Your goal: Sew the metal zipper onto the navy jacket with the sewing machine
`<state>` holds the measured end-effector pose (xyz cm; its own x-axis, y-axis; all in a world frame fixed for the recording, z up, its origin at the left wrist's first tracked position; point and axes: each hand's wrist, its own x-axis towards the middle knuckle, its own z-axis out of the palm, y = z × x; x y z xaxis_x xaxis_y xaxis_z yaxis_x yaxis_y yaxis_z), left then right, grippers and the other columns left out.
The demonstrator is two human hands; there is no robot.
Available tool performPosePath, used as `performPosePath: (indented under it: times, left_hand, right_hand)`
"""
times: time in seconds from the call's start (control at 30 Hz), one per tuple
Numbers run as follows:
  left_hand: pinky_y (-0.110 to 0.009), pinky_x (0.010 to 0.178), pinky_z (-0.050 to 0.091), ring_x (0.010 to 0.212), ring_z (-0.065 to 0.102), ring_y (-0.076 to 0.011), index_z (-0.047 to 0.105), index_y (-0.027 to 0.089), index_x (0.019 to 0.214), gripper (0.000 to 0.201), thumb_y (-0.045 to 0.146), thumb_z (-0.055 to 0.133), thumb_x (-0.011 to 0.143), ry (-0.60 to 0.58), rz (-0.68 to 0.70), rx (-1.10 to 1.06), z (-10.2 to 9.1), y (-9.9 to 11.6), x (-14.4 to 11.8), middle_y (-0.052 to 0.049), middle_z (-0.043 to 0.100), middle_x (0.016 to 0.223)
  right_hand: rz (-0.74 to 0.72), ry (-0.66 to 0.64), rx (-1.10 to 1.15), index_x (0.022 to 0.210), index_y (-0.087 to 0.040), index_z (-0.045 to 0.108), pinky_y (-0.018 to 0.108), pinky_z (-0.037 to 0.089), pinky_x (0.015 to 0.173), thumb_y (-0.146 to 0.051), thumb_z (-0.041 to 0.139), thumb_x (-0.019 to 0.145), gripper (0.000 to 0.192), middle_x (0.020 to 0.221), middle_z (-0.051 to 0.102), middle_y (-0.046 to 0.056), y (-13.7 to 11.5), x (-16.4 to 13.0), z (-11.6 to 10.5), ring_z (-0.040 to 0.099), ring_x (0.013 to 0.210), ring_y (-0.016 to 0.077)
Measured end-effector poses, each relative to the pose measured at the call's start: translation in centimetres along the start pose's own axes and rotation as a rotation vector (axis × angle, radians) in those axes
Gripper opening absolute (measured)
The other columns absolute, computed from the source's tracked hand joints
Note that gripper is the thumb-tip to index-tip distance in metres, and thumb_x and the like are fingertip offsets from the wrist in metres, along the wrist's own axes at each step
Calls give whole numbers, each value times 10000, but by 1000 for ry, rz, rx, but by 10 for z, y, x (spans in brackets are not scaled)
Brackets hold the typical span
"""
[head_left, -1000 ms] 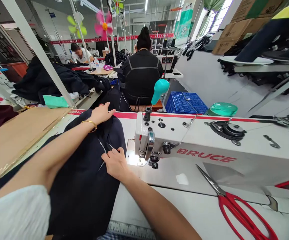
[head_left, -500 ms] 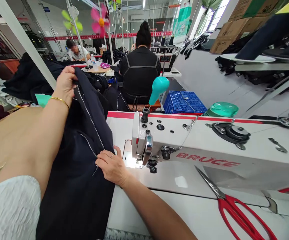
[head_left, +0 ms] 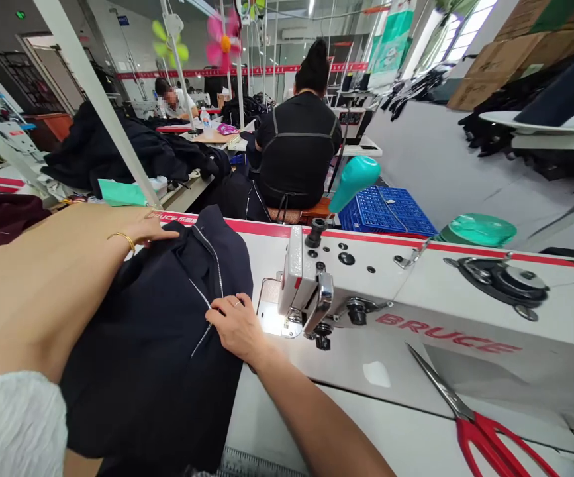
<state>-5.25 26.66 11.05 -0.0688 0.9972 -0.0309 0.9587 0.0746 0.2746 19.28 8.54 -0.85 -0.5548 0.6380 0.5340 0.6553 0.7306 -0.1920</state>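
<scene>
While it's spread out flat on the white worktop point(head_left: 287, 411), the dark navy garment point(head_left: 157, 344) takes up most of the lower left, with its silver zipper point(head_left: 212, 278) running down the middle toward the needle area. Right hand point(head_left: 234, 324) is lying flat on the fabric, fingers loosely together, fingertips right on the zipper line just at 9 o'clock of the lit presser foot point(head_left: 291, 321). Left hand point(head_left: 150, 232), gold bangle on the wrist, is pressed palm-down on the garment's far edge at about 11 o'clock, fingers stretched out. Sewing machine point(head_left: 416, 298) with red BRUCE lettering sits at 3 o'clock of the garment, and red-handled scissors point(head_left: 485, 434) lie at its base around 4 o'clock, well apart from both hands. Further out at 12 o'clock a person in black point(head_left: 299, 149) sits with their back turned, blue crate point(head_left: 383, 209) beside them.
</scene>
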Motion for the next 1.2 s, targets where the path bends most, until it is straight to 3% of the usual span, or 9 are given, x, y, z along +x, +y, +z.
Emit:
performPosePath:
  times: [0.1,0.27,0.4,0.47,0.57,0.8,0.97,1.07,1.2]
  left_hand:
    - [-263,593,458,615,526,-113,548,84,733,347,427,580,772,-109,-56,-48,9,10,-7,-5,546,661]
    - [-243,669,456,752,544,-98,500,111,1021,301,334,329,912,4,68,-209,9,53,-32,-44,566,888]
    - [-254,637,410,689,552,-150,567,173,785,330,475,438,804,-38,214,-185,29,60,-138,-11,569,683]
    - [-303,597,393,653,564,-210,545,196,677,415,601,466,724,-130,281,60,56,56,-199,-33,572,644]
    - [-316,577,401,773,583,-258,507,208,811,315,513,479,739,-56,259,122,101,46,-252,-74,592,820]
    - [-297,600,424,643,570,-183,405,207,722,58,192,372,766,-50,305,-1,131,44,-269,-43,535,674]
    - [-277,526,427,593,531,-166,404,213,666,83,155,426,722,23,689,-101,142,36,-317,-38,530,635]
    - [-254,475,405,550,497,-147,399,209,625,141,132,418,741,129,881,-162,145,13,-338,-23,494,580]
    - [-367,726,470,820,556,-205,517,245,839,90,245,473,760,201,768,-90,134,-36,-337,-76,576,857]
  right_hand:
    - [6,31,24,876,-227,557,290,293,787,-63,393,820,238,900,560,9,0,1,-1,459,745,115]
    - [9,50,105,869,-210,575,274,305,807,-136,410,862,181,836,615,-7,3,2,1,500,741,107]
    - [78,65,207,894,-187,578,272,316,829,-188,387,899,191,892,642,14,3,1,2,540,825,109]
    - [116,71,257,893,-186,579,256,331,814,-201,394,902,185,903,640,12,-2,2,1,540,867,107]
    - [171,70,305,877,-200,584,245,333,823,-219,418,895,168,942,629,-3,-14,7,-2,526,921,108]
    - [442,91,228,826,-205,585,282,331,767,-217,395,889,201,890,622,-2,-13,66,-9,522,829,147]
    - [593,155,171,890,-232,580,305,335,769,-242,351,892,230,945,588,2,4,135,-14,511,857,163]
    - [681,186,161,940,-233,578,332,343,781,-265,342,886,245,991,570,24,15,165,-20,505,885,186]
    - [823,196,170,1011,-176,560,350,372,768,-251,262,887,332,993,568,90,36,190,-27,511,899,214]
